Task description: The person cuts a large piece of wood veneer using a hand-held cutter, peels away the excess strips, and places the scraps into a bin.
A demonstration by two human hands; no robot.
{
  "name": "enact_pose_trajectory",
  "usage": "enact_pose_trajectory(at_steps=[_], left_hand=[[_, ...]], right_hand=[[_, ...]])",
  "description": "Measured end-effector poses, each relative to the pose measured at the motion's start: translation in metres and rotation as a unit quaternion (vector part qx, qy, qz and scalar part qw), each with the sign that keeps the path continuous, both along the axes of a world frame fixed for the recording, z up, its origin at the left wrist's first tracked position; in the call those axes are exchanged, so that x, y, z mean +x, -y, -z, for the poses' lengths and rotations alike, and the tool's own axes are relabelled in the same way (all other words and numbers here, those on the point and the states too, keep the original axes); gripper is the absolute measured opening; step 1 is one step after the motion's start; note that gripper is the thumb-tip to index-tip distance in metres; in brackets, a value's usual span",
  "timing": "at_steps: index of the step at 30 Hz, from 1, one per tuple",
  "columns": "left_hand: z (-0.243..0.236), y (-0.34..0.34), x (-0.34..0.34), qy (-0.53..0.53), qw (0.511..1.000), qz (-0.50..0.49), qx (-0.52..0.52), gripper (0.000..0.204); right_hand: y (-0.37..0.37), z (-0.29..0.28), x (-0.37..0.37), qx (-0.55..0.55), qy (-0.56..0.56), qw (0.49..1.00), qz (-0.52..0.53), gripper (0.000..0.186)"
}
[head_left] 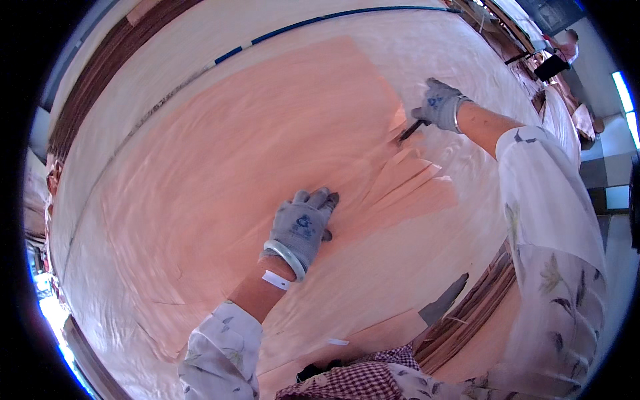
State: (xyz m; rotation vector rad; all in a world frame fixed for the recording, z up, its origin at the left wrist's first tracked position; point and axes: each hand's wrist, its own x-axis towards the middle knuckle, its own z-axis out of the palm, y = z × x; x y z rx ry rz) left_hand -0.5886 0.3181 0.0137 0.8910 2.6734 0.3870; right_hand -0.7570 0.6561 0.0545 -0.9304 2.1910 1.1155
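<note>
A thin pinkish-orange sheet (267, 120), which looks like wood veneer, lies over a larger pale sheet (393, 247). My left hand (300, 223), in a grey glove, rests on the pinkish sheet with its fingers stretched out. Farther off to the right, my gloved right hand (440, 107) is closed round a dark knife-like tool (410, 131). The tool's tip points down and left, at the torn right edge of the pinkish sheet. Several loose strips (407, 180) fan out just below that tip, between my two hands.
A long blue strip (320, 20) runs along the far side of the sheets. Stacked dark brown sheets (100, 73) stand at the far left, and more brown strips (467, 310) lie near my body at the right. Another person (567, 50) is in the far right background.
</note>
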Motion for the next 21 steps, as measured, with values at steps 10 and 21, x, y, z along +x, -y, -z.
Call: enact_pose_trajectory(at_steps=[10,21], left_hand=[[-0.003,-0.002,0.002,-0.016,1.0,-0.001,0.0,0.064],[0.018,0.002,-0.031,0.045,0.994,0.087,0.054,0.034]], right_hand=[[-0.04,0.025,0.123,-0.678,0.0,0.623,0.389,0.04],[-0.007,-0.02,0.32,-0.57,0.397,0.519,0.497,0.036]])
